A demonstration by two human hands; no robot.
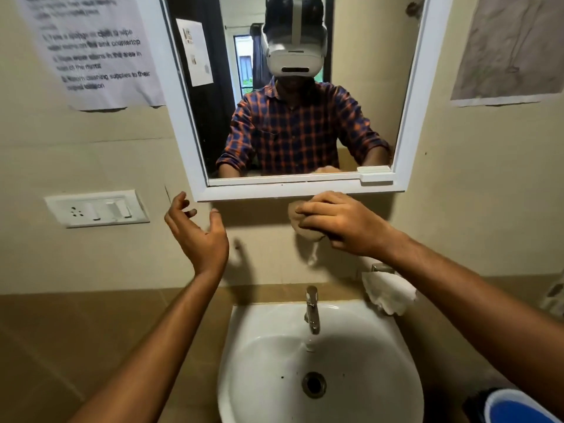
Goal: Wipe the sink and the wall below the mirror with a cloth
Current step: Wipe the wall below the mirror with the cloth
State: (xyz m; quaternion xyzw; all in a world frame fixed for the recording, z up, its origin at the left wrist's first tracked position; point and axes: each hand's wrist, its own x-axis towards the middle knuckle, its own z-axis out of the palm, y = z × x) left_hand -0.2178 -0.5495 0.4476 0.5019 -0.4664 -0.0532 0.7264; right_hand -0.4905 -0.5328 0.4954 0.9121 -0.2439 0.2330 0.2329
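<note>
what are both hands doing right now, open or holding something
Left hand: open, empty, fingers spread in the air near the wall.
Right hand: closed on the cloth, pressing it to the wall under the mirror.

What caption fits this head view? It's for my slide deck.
Right hand presses a crumpled beige cloth to the wall below the white-framed mirror; left hand open.

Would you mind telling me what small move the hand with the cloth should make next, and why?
Probably sweep the cloth sideways toward the left hand. The right hand presses it on the wall just under the mirror frame, right of centre, so the strip to its left seems not yet covered.
</note>
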